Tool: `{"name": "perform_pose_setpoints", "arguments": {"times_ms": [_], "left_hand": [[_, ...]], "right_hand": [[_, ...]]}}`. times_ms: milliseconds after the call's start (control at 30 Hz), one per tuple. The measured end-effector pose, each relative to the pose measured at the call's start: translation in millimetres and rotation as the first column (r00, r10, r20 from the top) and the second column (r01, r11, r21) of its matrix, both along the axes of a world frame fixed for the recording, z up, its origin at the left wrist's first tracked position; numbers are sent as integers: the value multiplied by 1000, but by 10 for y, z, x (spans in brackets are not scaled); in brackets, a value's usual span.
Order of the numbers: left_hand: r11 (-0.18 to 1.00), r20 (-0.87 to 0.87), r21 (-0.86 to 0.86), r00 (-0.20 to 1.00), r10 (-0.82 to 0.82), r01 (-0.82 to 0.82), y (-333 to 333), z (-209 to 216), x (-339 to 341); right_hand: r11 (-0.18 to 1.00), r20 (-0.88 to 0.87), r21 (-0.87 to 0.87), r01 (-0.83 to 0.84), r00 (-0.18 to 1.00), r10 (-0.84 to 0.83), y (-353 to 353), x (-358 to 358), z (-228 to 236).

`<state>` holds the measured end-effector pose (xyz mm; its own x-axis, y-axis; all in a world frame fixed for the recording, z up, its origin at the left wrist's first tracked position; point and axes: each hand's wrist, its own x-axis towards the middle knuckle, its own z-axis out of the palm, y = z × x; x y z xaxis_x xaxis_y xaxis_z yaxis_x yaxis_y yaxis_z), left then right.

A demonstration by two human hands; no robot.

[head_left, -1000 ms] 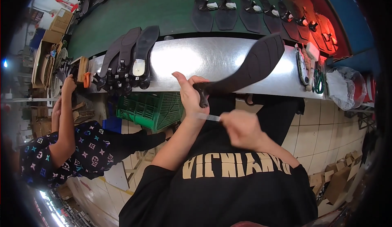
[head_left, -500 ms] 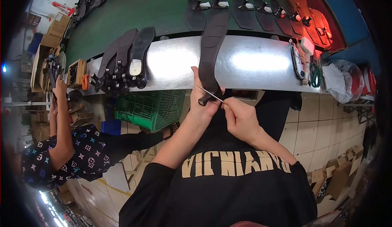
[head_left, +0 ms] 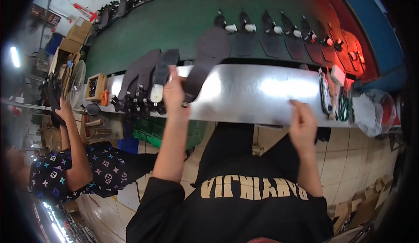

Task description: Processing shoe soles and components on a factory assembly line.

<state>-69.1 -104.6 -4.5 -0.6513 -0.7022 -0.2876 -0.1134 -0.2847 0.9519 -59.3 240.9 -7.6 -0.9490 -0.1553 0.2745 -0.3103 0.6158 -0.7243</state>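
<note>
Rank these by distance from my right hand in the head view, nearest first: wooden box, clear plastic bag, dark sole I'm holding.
From your right hand:
1. Clear plastic bag, off to its right.
2. Dark sole, to its left, in your left hand.
3. Wooden box, far to its left.

Noted smooth, glossy metal on the bench ledge (head_left: pixel 257 95), matt finish on the held sandal sole (head_left: pixel 212 46), matt cloth in the T-shirt (head_left: pixel 244 219), wood in the small box (head_left: pixel 101 88), and crinkled, glossy plastic in the bag (head_left: pixel 376 107).
</note>
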Motion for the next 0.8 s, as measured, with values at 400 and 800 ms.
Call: {"name": "perform_pose_setpoints", "arguments": {"times_ms": [400, 800], "left_hand": [[-25, 304, -951, 947, 99, 308, -1223, 595, -216], [201, 286, -918, 921, -263, 342, -99, -889, -2646]], "right_hand": [[838, -74, 510, 195, 980, -183, 954, -922, -434], [898, -182, 354, 262, 961, -208, 855, -905, -286]]}}
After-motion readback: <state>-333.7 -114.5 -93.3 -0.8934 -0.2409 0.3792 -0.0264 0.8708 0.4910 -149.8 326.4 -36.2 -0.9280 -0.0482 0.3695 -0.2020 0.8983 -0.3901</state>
